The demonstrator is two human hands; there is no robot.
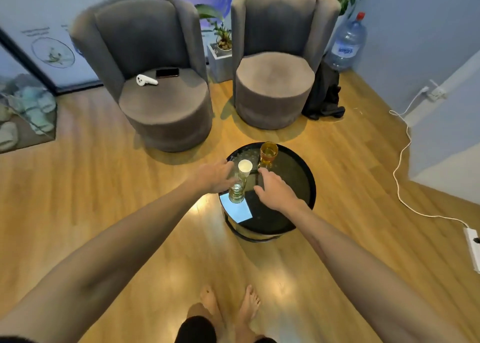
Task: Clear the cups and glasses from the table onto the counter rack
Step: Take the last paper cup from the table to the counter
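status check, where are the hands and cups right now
Left hand open at clear glass. Right hand open over table, holding nothing. Paper cup, amber glass untouched. Nothing blocking.

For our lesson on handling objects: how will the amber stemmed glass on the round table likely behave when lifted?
The amber glass looks fragile and smooth, so probably slippery. Its wide bowl over a narrow foot suggests it tips easily. It seems to hold liquid, so it may spill.

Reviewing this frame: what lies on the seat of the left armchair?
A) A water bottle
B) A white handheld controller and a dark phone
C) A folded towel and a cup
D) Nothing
B: a white controller and a dark phone lie side by side on the left armchair seat, away from the round table.
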